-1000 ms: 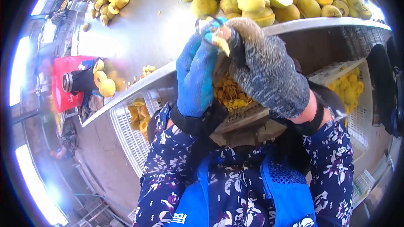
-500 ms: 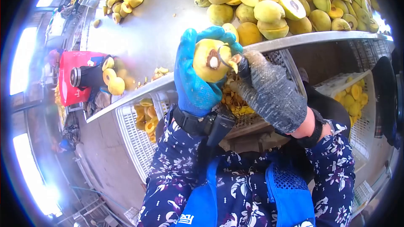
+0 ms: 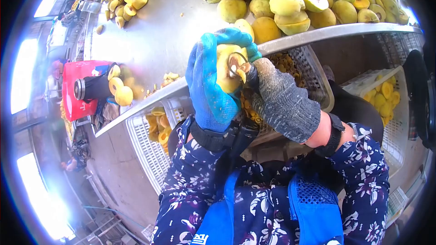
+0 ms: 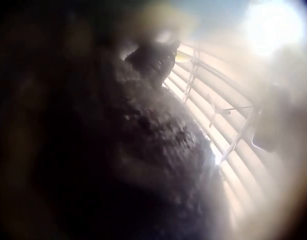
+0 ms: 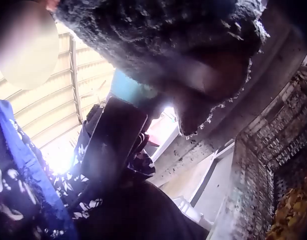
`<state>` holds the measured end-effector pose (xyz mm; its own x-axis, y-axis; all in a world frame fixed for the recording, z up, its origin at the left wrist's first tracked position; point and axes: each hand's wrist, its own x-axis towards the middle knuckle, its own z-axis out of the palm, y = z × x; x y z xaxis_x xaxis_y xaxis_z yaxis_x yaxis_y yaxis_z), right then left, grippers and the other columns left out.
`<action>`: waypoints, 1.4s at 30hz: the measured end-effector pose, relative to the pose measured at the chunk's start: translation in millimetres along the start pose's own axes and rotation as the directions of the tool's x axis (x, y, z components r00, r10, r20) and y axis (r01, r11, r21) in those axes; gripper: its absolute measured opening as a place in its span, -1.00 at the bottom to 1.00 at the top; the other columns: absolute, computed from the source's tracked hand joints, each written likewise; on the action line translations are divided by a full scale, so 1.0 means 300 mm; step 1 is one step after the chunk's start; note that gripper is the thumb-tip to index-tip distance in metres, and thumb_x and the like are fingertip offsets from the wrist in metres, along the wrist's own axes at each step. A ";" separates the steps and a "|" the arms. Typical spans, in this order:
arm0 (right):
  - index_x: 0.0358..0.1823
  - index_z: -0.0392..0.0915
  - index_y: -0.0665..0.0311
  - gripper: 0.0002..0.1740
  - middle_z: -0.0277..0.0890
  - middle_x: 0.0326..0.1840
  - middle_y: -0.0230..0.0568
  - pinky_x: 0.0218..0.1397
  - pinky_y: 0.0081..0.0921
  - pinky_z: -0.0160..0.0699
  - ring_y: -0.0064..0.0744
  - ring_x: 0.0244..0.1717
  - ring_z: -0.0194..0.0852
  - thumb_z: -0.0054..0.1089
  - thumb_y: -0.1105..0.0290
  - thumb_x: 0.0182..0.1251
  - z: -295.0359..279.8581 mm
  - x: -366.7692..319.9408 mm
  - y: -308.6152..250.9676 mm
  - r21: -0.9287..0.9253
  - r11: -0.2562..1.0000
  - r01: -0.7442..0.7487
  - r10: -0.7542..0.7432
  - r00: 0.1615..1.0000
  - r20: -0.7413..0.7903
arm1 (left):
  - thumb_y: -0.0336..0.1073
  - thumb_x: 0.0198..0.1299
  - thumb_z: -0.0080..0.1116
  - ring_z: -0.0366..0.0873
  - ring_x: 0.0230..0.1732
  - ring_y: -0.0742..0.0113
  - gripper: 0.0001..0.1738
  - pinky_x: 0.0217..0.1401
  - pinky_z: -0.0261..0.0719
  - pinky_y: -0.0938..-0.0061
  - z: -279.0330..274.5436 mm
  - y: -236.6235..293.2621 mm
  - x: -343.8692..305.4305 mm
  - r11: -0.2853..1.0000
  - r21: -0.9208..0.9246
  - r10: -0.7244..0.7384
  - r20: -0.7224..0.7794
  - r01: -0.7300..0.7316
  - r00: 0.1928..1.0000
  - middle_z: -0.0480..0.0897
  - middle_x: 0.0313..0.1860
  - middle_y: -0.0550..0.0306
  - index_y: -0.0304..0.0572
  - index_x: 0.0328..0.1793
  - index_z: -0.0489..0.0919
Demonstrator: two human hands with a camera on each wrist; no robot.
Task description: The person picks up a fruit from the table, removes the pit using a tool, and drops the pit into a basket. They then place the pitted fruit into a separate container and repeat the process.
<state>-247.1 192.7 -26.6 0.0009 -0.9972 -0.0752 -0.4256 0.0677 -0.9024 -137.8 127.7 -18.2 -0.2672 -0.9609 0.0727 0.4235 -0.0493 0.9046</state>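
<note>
In the head view a blue-gloved left hand [image 3: 204, 86] cups a yellow mango half [image 3: 224, 78], its cut face with a brown hollow turned toward the right hand. The grey-gloved right hand [image 3: 286, 102] grips a small tool with a dark handle [image 3: 252, 80] and a thin metal loop, which lies over the hollow. A brownish scrap [image 3: 243, 69] sits at the loop. The right wrist view shows the grey glove [image 5: 163, 40] close up, with part of the turquoise glove [image 5: 128, 90] beyond it. Dark blur fills most of the left wrist view.
A metal table [image 3: 150, 41] bears a large pile of mango halves [image 3: 286, 4] and a smaller one [image 3: 129, 0]. Below its edge stand a crate of scraps [image 3: 313, 75] and crates of fruit at left [image 3: 150, 154] and right [image 3: 395, 127]. A red bag [image 3: 75, 95] is at left.
One second ago the mango half was hidden behind the blue glove; its cut face now shows. Since half a second ago, the loop has moved left over the hollow, and the fruit has turned.
</note>
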 end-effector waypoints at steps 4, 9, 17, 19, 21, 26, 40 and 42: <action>0.04 0.32 0.27 -0.60 0.54 -0.26 0.14 -0.20 -0.08 0.53 0.22 -0.14 0.53 0.23 0.43 0.20 0.022 -0.022 0.020 0.026 1.000 -0.003 0.003 1.000 -0.005 | -0.04 0.47 -0.27 0.57 -0.27 0.27 -0.50 -0.14 0.57 0.46 -0.026 0.006 -0.003 0.988 0.149 -0.048 0.074 0.036 0.996 0.59 -0.23 -0.02 -0.39 -0.10 0.51; 0.05 0.36 0.30 -0.61 0.56 -0.30 0.16 -0.24 -0.05 0.54 0.21 -0.23 0.56 0.16 0.31 0.24 0.008 -0.037 0.009 0.036 0.999 0.026 -0.025 0.999 -0.027 | -0.03 0.43 -0.14 0.59 -0.26 0.25 -0.53 -0.19 0.60 0.44 -0.011 0.009 -0.010 0.995 0.024 -0.096 0.032 0.095 0.995 0.60 -0.23 -0.04 -0.39 -0.09 0.50; 0.08 0.35 0.30 -0.57 0.54 -0.20 0.13 -0.13 -0.19 0.53 0.12 -0.11 0.55 0.22 0.40 0.19 0.001 -0.050 0.018 0.166 0.983 0.075 -0.073 0.997 -0.016 | -0.11 0.40 -0.05 0.59 -0.12 0.20 -0.60 -0.08 0.64 0.33 -0.049 -0.004 0.033 0.943 -0.085 -0.303 0.185 0.322 0.935 0.59 -0.13 -0.08 -0.38 0.01 0.48; 0.14 0.32 0.30 -0.50 0.53 -0.09 0.10 -0.03 -0.28 0.53 0.06 -0.01 0.54 0.24 0.48 0.17 -0.026 -0.039 0.001 0.178 0.984 -0.012 0.005 0.999 0.042 | -0.15 0.38 -0.03 0.59 -0.07 0.19 -0.63 -0.03 0.65 0.30 -0.020 0.004 0.035 0.889 -0.238 -0.325 0.270 0.390 0.906 0.58 -0.08 -0.08 -0.37 0.05 0.47; 0.15 0.33 0.30 -0.48 0.53 -0.06 0.03 0.02 -0.30 0.52 -0.01 0.01 0.54 0.26 0.50 0.13 -0.048 -0.016 -0.003 0.367 0.916 -0.164 0.120 0.983 0.141 | -0.27 0.33 0.07 0.57 0.01 0.16 -0.67 0.03 0.64 0.29 0.044 0.017 0.011 0.996 -0.065 -0.050 0.127 0.058 0.991 0.55 0.02 -0.08 -0.31 0.11 0.45; 0.24 0.32 0.30 -0.42 0.52 -0.07 -0.05 0.09 -0.29 0.49 -0.13 -0.01 0.55 0.23 0.45 0.14 -0.034 -0.045 -0.008 0.176 0.972 -0.156 0.127 0.978 0.165 | -0.43 0.22 0.16 0.62 -0.07 0.18 -0.72 -0.03 0.66 0.30 -0.014 -0.011 0.003 0.997 -0.052 -0.038 0.197 0.049 0.980 0.57 0.05 -0.10 -0.30 0.06 0.51; 0.20 0.28 0.36 -0.44 0.53 -0.12 -0.20 -0.15 -0.53 0.57 -0.49 -0.20 0.55 0.27 0.48 0.17 -0.032 -0.076 0.012 0.431 0.883 -0.186 0.052 0.951 0.303 | -0.34 0.19 0.13 0.65 -0.19 0.15 -0.69 -0.08 0.65 0.30 -0.027 0.037 0.014 0.954 0.267 -0.224 0.316 0.140 0.922 0.66 -0.17 -0.13 -0.39 0.00 0.57; 0.19 0.29 0.36 -0.44 0.52 -0.11 -0.20 -0.09 -0.51 0.56 -0.49 -0.15 0.53 0.27 0.48 0.16 -0.036 -0.074 0.010 0.459 0.842 -0.283 0.104 0.920 0.377 | -0.34 0.19 0.15 0.65 -0.18 0.16 -0.70 -0.07 0.65 0.30 -0.027 0.024 0.010 0.959 0.284 -0.101 0.328 0.005 0.939 0.66 -0.17 -0.13 -0.38 0.00 0.57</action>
<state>-258.1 214.8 -23.0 0.2975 -0.8984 -0.3230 0.0568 0.3544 -0.9334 -128.6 122.2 -14.8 -0.5776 -0.8083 0.1142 0.1593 0.0256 0.9869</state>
